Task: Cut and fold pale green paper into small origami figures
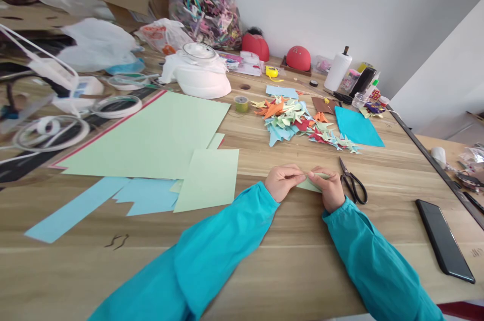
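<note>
Both my hands meet over a small folded piece of light green paper (310, 184) lying on the wooden table (287, 240). My left hand (283, 181) is closed, pinching the paper's left edge. My right hand (330, 187) is closed too, its fingers pressing the paper's right part. Both arms wear teal sleeves. Black scissors (353, 181) lie just right of my right hand. A heap of folded paper shapes (295, 119) in green, blue, orange and red lies behind the hands.
Large light green sheets (151, 139) and blue paper offcuts (113, 200) cover the left of the table. A blue sheet (357, 127) lies at the right. A black phone (444, 240) rests near the right edge. Tape rolls (117, 106), a white pot (198, 76), bags and boxes crowd the back.
</note>
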`<state>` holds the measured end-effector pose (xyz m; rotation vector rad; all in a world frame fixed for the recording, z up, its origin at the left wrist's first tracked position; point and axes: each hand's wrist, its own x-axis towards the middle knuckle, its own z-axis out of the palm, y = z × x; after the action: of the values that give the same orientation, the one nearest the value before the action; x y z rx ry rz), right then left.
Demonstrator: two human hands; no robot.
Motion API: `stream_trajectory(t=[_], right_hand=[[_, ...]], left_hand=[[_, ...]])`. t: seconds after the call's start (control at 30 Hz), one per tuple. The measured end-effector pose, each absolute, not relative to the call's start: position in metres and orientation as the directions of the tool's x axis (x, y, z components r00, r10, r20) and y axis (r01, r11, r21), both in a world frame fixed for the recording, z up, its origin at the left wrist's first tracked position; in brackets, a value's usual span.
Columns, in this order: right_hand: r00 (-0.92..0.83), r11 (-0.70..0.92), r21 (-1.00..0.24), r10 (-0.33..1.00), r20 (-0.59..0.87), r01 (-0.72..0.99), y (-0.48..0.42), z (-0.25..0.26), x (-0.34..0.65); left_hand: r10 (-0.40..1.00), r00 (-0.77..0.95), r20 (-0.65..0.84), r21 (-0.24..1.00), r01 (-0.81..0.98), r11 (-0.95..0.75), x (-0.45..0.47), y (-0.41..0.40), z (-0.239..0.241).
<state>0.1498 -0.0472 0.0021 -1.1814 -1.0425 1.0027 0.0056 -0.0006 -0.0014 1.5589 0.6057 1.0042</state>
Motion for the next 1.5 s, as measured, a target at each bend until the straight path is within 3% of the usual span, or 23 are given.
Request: stream_trajectory(t=[0.37,0.6,0.87,1.07,1.17,1.5], right_hand=[[0.25,-0.003,-0.992,0.968,-0.034,-0.124,-0.0473,-0.0002,0.1512],[0.214,0.131,-0.991,0.968,0.131,0.017,-0.0468,0.0002,0.1527],[0.211,0.131,-0.991,0.969,0.131,0.013,-0.0479,0.0025,0.1511],[0.279,-0.011,-0.991,0.959,-0.047,-0.131,-0.0462,-0.0001,0.1517],[0.293,0.0,-0.988,0.955,-0.046,-0.155,-0.045,-0.002,0.1526],[0.187,0.1,-0.992,0.976,0.113,0.079,-0.0471,-0.0026,0.1523]], left_hand=[[0.839,0.492,0.231,0.973,-0.126,-0.194,0.0062,-0.0033,0.0026],[0.842,0.48,0.246,0.968,-0.083,-0.236,0.0055,-0.0033,0.0015],[0.841,0.483,0.243,0.969,-0.086,-0.23,0.0053,-0.004,0.0019],[0.834,0.503,0.228,0.974,-0.116,-0.196,0.0051,-0.0036,0.0028],[0.861,0.462,0.215,0.976,-0.127,-0.176,0.0053,-0.0035,0.0015],[0.848,0.46,0.262,0.962,-0.05,-0.27,0.0074,-0.0027,-0.004]])
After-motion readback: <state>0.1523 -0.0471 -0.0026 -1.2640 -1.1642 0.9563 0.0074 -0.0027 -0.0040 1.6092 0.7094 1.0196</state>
